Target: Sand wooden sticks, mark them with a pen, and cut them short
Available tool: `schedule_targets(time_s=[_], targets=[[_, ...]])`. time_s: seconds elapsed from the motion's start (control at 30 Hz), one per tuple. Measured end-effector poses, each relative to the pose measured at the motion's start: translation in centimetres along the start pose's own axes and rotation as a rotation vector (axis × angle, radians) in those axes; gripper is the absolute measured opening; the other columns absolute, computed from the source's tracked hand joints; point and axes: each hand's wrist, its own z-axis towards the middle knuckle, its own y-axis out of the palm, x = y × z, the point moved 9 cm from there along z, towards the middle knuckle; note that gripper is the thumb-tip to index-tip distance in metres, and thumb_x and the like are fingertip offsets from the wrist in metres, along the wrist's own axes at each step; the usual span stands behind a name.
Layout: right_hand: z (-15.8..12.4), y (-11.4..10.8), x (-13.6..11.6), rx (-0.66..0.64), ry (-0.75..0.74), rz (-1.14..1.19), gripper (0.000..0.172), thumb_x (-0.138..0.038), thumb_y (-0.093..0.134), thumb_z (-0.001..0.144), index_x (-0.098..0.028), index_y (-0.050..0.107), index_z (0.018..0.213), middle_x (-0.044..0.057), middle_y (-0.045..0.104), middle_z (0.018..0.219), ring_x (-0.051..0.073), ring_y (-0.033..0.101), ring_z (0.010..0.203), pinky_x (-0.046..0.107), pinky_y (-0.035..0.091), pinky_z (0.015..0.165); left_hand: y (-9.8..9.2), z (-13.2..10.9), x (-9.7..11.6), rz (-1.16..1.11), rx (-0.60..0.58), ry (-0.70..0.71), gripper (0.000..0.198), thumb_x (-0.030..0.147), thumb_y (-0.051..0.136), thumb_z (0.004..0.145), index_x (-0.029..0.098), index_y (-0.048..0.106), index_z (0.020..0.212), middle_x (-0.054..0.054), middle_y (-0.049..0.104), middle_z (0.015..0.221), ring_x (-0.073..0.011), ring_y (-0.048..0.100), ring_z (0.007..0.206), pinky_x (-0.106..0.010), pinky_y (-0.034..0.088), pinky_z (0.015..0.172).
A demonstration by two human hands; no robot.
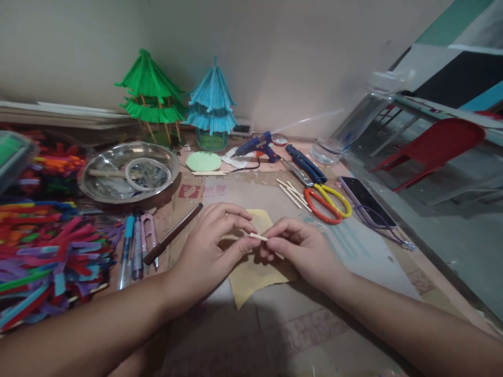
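Observation:
A short pale wooden stick (258,237) is pinched between both hands, one end in each. My left hand (214,241) closes its thumb and fingertips on the left end. The thumb and forefinger of my right hand (302,248) hold the right end. Beneath them lies a sheet of yellow sandpaper-like material (251,283) with a torn lower edge. Several similar wooden sticks (293,195) rest beyond my right hand, by scissors (326,201) with one red and one yellow handle. A brown marker (173,233) is beside my left hand.
Pipe cleaners (51,256) heap at the left, near pens (131,246) and a metal dish (94,193). Green (151,89) and blue (212,99) pagoda-like models stand at the back. A glue gun (257,145), utility knife (304,163), clear bottle (334,141) and phone (365,199) line the far and right sides.

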Motion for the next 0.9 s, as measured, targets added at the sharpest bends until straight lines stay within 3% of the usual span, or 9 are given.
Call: schedule_targets(time_s=[0.13,0.33,0.6,0.8,0.9], targets=[[-1.0,1.2,-0.4,-0.04,-0.034,-0.151,0.026,-0.044,0.073,0.08,-0.019,0.066,0.084,0.001,0.072,0.067,0.013,0.069,0.063,0.027,0.056,0.062,-0.1,-0.1,0.1,-0.043,0.016,-0.005,0.007,0.025,0.061,0.09,0.022,0.065,0.085,-0.003,0.066,0.101,-0.0148,0.062,0.099,-0.032,0.048,0.091],[-1.2,2.0,-0.4,-0.083,-0.043,-0.177,0.029,-0.048,0.068,0.084,-0.019,0.064,0.087,0.003,0.074,0.071,0.014,0.071,0.067,0.029,0.058,0.067,0.3,-0.2,-0.6,-0.097,-0.011,-0.088,0.012,0.028,0.06,0.09,0.022,0.066,0.082,-0.003,0.066,0.102,-0.0159,0.062,0.1,-0.033,0.048,0.092],[-1.2,2.3,-0.5,-0.135,-0.071,-0.218,0.03,-0.049,0.062,0.089,-0.019,0.064,0.09,0.005,0.075,0.075,0.015,0.072,0.072,0.032,0.059,0.071,0.2,-0.3,-1.0,-0.12,0.048,-0.107,0.014,0.031,0.064,0.088,0.024,0.065,0.1,-0.003,0.066,0.103,-0.0167,0.061,0.102,-0.032,0.05,0.09],[-1.3,2.4,-0.4,-0.15,-0.105,-0.234,0.026,-0.045,0.059,0.092,-0.019,0.063,0.097,0.003,0.072,0.074,0.014,0.07,0.071,0.03,0.056,0.07,0.0,-0.1,-0.4,-0.116,0.028,-0.082,0.004,0.025,0.063,0.088,0.023,0.067,0.089,-0.002,0.063,0.104,-0.0151,0.061,0.101,-0.032,0.05,0.092],[-1.3,2.0,-1.3,-0.099,-0.189,-0.221,0.028,-0.042,0.062,0.091,-0.021,0.059,0.108,-0.001,0.067,0.069,0.012,0.066,0.065,0.027,0.053,0.064,-0.3,-0.1,-0.3,-0.115,0.037,-0.097,0.011,0.025,0.059,0.089,0.022,0.066,0.082,-0.003,0.063,0.101,-0.0162,0.062,0.099,-0.033,0.051,0.089]])
